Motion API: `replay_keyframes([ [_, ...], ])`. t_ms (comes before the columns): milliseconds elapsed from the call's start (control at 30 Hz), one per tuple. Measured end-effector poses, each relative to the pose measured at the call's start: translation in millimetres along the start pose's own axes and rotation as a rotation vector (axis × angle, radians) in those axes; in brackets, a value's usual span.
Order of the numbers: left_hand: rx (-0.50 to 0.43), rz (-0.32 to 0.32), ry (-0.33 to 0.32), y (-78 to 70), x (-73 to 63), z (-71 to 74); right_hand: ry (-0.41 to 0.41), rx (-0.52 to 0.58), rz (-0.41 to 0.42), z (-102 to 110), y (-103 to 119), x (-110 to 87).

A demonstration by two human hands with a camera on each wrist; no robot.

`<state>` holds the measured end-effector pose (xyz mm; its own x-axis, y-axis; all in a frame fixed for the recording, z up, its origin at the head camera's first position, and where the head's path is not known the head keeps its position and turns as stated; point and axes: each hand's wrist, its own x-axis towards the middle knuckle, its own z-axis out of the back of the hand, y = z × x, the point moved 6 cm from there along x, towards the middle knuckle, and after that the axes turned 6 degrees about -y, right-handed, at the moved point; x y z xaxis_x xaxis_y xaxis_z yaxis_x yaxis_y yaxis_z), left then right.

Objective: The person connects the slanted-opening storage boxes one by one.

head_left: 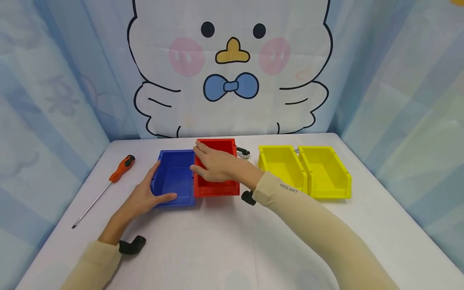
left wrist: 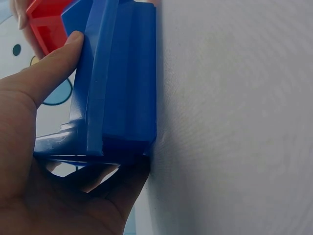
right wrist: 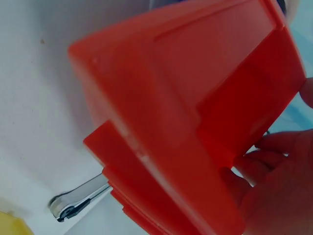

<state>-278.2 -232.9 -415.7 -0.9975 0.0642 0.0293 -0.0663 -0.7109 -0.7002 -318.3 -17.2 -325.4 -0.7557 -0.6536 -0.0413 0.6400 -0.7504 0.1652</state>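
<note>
At the far left of the white-covered table, a flat-blade screwdriver lies at a slant, its orange and black handle pointing away from the person and its metal shank towards the near side. To its right, the left hand grasps the blue storage bin, thumb over the near edge and the other fingers around the left side. That bin is a glossy, open-topped plastic box with a thick rim and smooth walls, and its base sits on the table in the left wrist view.

Right beside it, in the middle, is the red storage bin, of the same open kind, bright and shiny, with a ledged lip; whether its base touches the table I cannot tell. The right hand reaches across its opening, fingers touching the left rim; I cannot tell whether they pinch the wall. A silver ratchet wrench with a black part shows just right of the red bin, partly hidden by it. Further right, two yellow storage bins stand side by side, a sliver of metal showing between them at the back.
</note>
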Motion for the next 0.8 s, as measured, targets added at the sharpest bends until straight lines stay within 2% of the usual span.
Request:
replay_keyframes([
  [400, -0.005, 0.005, 0.002, -1.3, -0.9, 0.2, 0.028, 0.052, 0.013, -3.0, -6.4, 2.0],
  [800, 0.009, 0.000, 0.003, -0.7, -0.1, 0.1, -0.009, 0.113, 0.017, -10.4, -9.3, 0.9],
])
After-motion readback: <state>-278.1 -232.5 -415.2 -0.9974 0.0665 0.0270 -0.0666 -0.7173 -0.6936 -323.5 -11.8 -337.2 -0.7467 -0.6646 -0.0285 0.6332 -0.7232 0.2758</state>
